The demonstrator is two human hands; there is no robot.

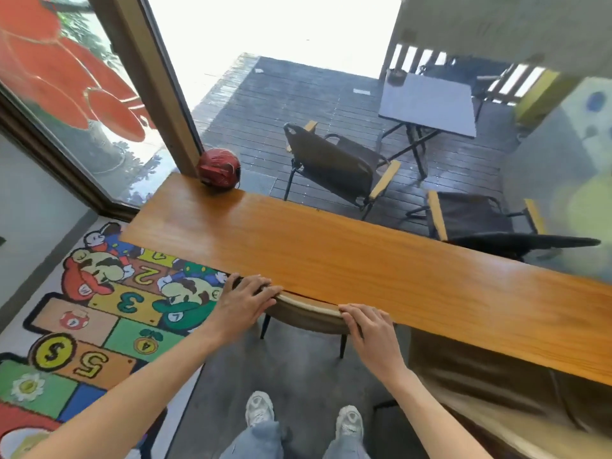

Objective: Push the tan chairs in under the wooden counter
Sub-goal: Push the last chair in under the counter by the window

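Note:
A tan chair [308, 314] stands pushed in under the long wooden counter [364, 260]; only the curved top of its backrest and two dark legs show below the counter's near edge. My left hand [246, 299] rests on the left end of the backrest, fingers curled over its top. My right hand [371, 329] rests on the right end, fingers laid over the rim. A second tan chair [480, 389] shows blurred at lower right, partly under the counter.
A red helmet [219, 172] sits on the counter's far left corner by the window frame. A colourful numbered rug [99, 313] covers the floor to the left. Beyond the glass stand dark folding chairs [337, 167] and a grey table [427, 104]. My shoes [260, 409] stand on grey floor.

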